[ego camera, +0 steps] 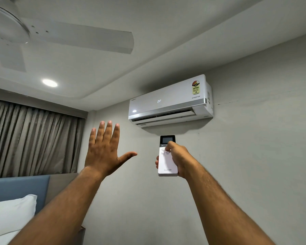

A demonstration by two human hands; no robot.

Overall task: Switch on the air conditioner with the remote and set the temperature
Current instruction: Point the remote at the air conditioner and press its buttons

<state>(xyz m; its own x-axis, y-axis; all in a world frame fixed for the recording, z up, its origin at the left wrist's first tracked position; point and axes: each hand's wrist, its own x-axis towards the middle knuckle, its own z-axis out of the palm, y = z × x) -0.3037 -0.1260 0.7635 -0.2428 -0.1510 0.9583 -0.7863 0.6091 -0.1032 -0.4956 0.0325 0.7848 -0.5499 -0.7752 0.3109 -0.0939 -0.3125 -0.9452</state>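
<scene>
A white wall-mounted air conditioner (170, 101) hangs high on the grey wall, its front panel lit with "24°" and its lower flap slightly open. Below it, my right hand (179, 160) grips a slim white remote (167, 165) with a dark screen at its top, held upright and pointed at the unit. My thumb rests on the buttons just under the screen. My left hand (104, 151) is raised to the left of the remote, palm away from me, fingers spread, holding nothing.
A white ceiling fan (64, 35) spreads across the upper left, with a round ceiling light (49, 83) beneath it. Brown curtains (32, 138) cover the left wall. A blue headboard (19, 190) and white pillow (11, 214) sit at lower left.
</scene>
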